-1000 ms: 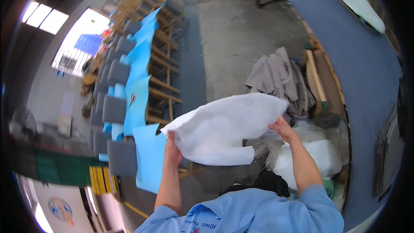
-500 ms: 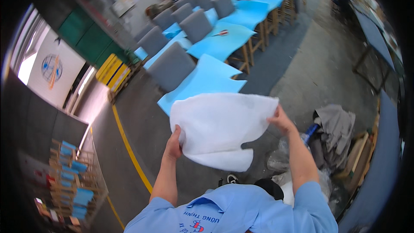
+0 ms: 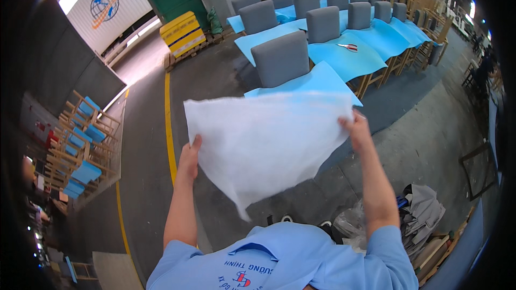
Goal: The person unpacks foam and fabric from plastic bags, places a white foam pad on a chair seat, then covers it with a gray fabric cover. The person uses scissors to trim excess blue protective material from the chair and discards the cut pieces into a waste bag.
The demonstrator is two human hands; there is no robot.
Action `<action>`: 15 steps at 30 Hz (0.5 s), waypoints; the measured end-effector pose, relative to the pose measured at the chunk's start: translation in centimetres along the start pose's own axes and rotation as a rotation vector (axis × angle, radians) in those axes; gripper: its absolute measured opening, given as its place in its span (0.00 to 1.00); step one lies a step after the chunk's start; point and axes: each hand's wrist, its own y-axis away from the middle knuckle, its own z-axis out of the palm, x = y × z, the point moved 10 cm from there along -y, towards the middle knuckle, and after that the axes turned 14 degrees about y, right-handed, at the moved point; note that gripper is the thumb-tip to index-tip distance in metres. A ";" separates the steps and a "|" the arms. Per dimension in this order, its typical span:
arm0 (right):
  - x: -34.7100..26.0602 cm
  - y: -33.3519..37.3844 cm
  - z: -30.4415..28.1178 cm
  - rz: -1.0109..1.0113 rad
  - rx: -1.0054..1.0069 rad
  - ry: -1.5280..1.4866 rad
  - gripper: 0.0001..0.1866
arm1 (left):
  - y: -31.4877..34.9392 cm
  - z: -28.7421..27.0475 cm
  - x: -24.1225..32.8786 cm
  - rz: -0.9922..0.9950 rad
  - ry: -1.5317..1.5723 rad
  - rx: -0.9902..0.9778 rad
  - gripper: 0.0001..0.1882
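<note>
One white sheet (image 3: pixel 269 147), held up in mid-air: left grip (image 3: pixel 188 158) pinching left edge, right grip (image 3: pixel 359 129) pinching right edge. Beyond: one pair of scissors (image 3: pixel 351 48) on blue sheeting (image 3: pixel 349 63); one yellow box (image 3: pixel 181 33).

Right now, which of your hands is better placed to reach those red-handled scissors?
Probably the right hand: it looks nearer the scissors, which lie ahead of it on a blue sheet. The left hand is farther across. Both hold the white sheet.
</note>
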 end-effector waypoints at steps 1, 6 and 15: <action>-3.8 -1.6 -1.5 -0.098 -0.005 0.047 0.15 | -0.9 1.4 -0.4 -0.021 0.039 -0.011 0.34; -14.5 -7.2 -4.0 -0.223 0.041 0.193 0.12 | -4.2 5.4 -0.3 -0.087 0.189 -0.070 0.30; -15.8 -12.4 -11.0 -0.245 0.051 0.189 0.14 | -3.1 14.2 -1.6 -0.054 0.329 -0.117 0.25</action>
